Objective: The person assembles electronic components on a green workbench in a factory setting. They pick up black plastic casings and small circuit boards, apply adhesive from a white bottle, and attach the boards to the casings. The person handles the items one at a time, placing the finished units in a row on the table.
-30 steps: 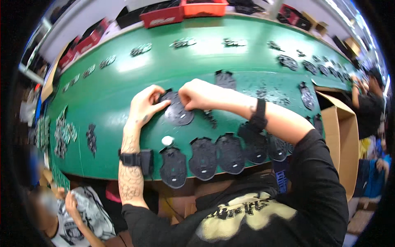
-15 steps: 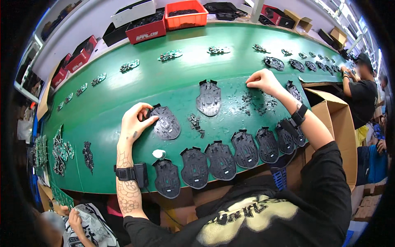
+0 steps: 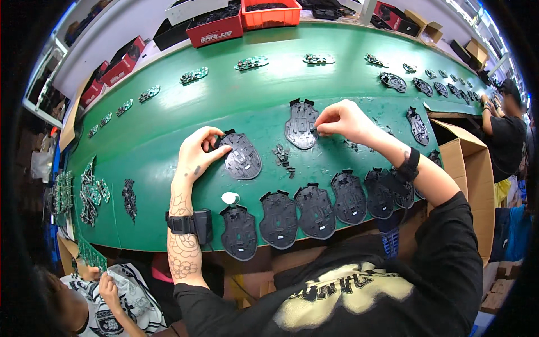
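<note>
My left hand (image 3: 197,154) grips the upper left edge of a black plastic mouse base (image 3: 243,160), which lies on the green bench, its moulded inner side up. Beside it to the right lies another mouse base (image 3: 301,126). My right hand (image 3: 347,122) is pinched at that base's right edge; anything between the fingertips is too small to make out. Between and below the two bases is a small heap of black rectangular pieces (image 3: 282,157). More tiny black bits (image 3: 352,146) are scattered under my right forearm, partly hidden by it.
A row of mouse bases (image 3: 279,219) lines the near edge, with a white round piece (image 3: 229,197) behind it. Circuit boards (image 3: 251,63) run along the far side. An open carton (image 3: 469,168) stands at the right. Co-workers sit at left and far right.
My right hand has moved left from the scattered bits to the right edge of the second base. My left hand stays on its base. The whole view has shifted slightly.
</note>
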`<state>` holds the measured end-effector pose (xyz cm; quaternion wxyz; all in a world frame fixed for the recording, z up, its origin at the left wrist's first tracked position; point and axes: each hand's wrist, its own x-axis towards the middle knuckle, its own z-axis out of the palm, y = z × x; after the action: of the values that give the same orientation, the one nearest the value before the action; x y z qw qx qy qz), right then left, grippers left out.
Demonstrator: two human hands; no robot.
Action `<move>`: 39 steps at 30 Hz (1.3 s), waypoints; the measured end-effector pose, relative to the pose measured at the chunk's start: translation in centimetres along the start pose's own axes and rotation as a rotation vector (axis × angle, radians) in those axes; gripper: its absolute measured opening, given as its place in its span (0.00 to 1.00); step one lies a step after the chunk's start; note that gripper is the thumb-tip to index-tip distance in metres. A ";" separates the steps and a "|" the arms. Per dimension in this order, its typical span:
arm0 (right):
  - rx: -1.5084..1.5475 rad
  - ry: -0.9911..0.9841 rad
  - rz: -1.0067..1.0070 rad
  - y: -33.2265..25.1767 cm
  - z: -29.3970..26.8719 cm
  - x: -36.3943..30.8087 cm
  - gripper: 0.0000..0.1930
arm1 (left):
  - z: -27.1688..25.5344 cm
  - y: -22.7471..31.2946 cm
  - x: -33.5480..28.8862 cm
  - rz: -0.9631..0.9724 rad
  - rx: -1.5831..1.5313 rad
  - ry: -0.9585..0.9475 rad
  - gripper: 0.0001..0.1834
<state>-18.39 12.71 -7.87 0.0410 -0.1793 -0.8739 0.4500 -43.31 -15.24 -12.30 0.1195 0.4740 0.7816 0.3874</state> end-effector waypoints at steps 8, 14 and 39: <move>0.077 0.060 -0.007 0.2 2.2 0.0 0.08 | -0.4 0.3 -0.3 0.009 0.017 0.003 0.18; -0.104 0.061 -0.096 0.4 2.3 0.1 0.08 | -0.2 0.1 -0.1 0.010 0.016 0.008 0.19; -0.136 0.010 -0.144 1.1 2.8 1.3 0.07 | -0.1 0.0 -0.2 0.029 0.036 0.004 0.19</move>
<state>-19.90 11.63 -10.54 0.0651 -0.1208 -0.9129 0.3845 -43.30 -15.45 -12.24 0.1038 0.4867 0.7818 0.3758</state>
